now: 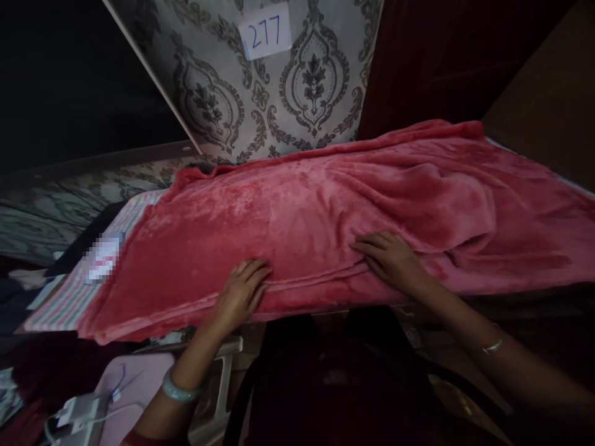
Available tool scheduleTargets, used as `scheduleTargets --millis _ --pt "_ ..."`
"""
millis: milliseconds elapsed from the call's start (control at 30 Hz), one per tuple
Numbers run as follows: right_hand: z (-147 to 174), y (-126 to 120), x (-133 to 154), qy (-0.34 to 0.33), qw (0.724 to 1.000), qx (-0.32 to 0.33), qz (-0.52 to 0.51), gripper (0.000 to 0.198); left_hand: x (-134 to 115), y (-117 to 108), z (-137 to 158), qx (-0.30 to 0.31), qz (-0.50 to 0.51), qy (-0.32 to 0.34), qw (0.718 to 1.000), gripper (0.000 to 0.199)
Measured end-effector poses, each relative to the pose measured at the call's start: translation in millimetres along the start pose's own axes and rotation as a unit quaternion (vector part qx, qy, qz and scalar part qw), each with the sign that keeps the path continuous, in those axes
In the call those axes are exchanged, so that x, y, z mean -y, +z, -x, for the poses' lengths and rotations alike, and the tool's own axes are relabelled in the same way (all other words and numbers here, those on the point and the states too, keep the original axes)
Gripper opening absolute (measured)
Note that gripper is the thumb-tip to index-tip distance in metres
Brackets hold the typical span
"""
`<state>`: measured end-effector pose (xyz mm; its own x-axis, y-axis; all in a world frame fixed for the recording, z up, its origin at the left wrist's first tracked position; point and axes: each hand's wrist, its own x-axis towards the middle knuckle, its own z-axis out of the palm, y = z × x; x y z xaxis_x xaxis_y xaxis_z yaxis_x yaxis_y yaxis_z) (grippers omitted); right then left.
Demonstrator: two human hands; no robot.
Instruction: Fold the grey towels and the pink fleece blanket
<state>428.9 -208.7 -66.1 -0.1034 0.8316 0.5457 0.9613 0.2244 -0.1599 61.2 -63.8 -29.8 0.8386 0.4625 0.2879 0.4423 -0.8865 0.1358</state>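
Observation:
A plush red-pink blanket [297, 217] lies spread along the surface in front of me, partly folded over itself. My left hand [239, 291] rests on the near folded edge, left of centre, with its fingers apart and slightly bent. Farther right, my right hand [390, 257] lies on the blanket with fingers stretched out, beside a wrinkled part. To the right of that hand the cloth is bunched in loose folds. On the left half it lies flatter, with its layered edge running toward the front left corner.
Striped cloth [65, 303] shows under the blanket's left end, with a small blurred item [105, 257] on it. Patterned wall [260, 93] with a paper marked 277 [266, 31] stands behind. Below left are a pink stool [134, 371] and a power strip [83, 418] with cables.

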Motion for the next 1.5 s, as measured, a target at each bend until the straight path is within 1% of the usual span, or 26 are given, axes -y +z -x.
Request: scheduleTargets --millis 100,200,300,367,433,533,600,667,733,833,900,967,1000,1067,1100,1133,1167,1233,1267,1333,1400,1433,1500 --pt "0 3 -1 0.001 0.999 -0.041 0.01 0.033 3 1 11 -0.018 -0.051 -0.016 0.998 0.032" --pt "4 1 -2 -0.006 0.997 -0.076 0.001 0.033 2 4 20 -0.03 -0.08 -0.001 0.996 0.034" --pt "10 -4 -4 -0.028 0.996 -0.081 -0.007 0.03 -1 5 26 -0.021 -0.085 0.01 0.996 0.032" --pt "13 -10 -3 -0.041 0.996 -0.071 -0.021 0.027 1 -1 32 -0.024 -0.094 -0.011 0.995 0.029" --pt "12 -17 1 -0.043 0.996 -0.069 -0.034 0.023 6 -10 40 -0.039 -0.112 -0.051 0.992 0.029" --pt "1 -23 16 -0.043 0.995 -0.083 -0.042 0.02 14 -23 54 -0.056 -0.127 -0.112 0.984 0.035" --pt "-10 -19 29 -0.056 0.994 -0.074 -0.05 0.02 18 -27 63 -0.055 -0.123 -0.131 0.982 0.033" --pt "-19 -11 42 -0.074 0.994 -0.047 -0.071 0.021 19 -27 71 -0.045 -0.115 -0.132 0.983 0.027" --pt "-24 0 51 -0.091 0.99 -0.015 -0.105 0.022 18 -26 77 -0.036 -0.108 -0.126 0.985 0.026" --pt "-23 9 53 -0.097 0.983 0.005 -0.157 0.021 14 -30 83 -0.039 -0.085 -0.118 0.989 0.026" --pt "-25 10 51 -0.089 0.981 0.004 -0.174 0.021 13 -40 80 -0.05 -0.039 -0.121 0.991 0.026" --pt "-34 8 49 -0.077 0.983 -0.005 -0.168 0.025 16 -50 67 -0.068 0.013 -0.132 0.989 0.028" --pt "-42 7 49 -0.073 0.985 -0.011 -0.157 0.027 20 -54 55 -0.077 0.031 -0.138 0.987 0.027" --pt "-60 10 50 -0.068 0.99 -0.023 -0.123 0.027 30 -57 22 -0.088 0.039 -0.148 0.984 0.026" --pt "-69 13 51 -0.063 0.993 -0.022 -0.102 0.027 36 -56 0 -0.085 0.035 -0.151 0.984 0.03" --pt "-76 18 52 -0.057 0.995 -0.014 -0.082 0.031 42 -53 -24 -0.073 0.028 -0.152 0.985 0.038" --pt "-82 24 53 -0.049 0.997 0.002 -0.064 0.038 48 -50 -50 -0.054 0.022 -0.153 0.987 0.048" --pt "-88 36 55 -0.029 0.997 0.056 -0.041 0.051 56 -42 -103 0.002 0.015 -0.154 0.988 0.064" --pt "-89 42 57 -0.018 0.995 0.089 -0.037 0.054 57 -37 -129 0.033 0.013 -0.159 0.987 0.067" --pt "-88 48 60 0.008 0.988 0.151 -0.041 0.057 54 -27 -174 0.079 0.006 -0.178 0.981 0.067" --pt "-87 47 63 0.037 0.979 0.194 -0.058 0.06 47 -12 -206 0.09 -0.012 -0.216 0.972 0.065" --pt "-87 45 64 0.047 0.975 0.207 -0.071 0.061 42 -3 -216 0.087 -0.024 -0.233 0.968 0.065" --pt "-90 37 66 0.06 0.969 0.217 -0.099 0.062 33 17 -226 0.076 -0.053 -0.255 0.962 0.066"
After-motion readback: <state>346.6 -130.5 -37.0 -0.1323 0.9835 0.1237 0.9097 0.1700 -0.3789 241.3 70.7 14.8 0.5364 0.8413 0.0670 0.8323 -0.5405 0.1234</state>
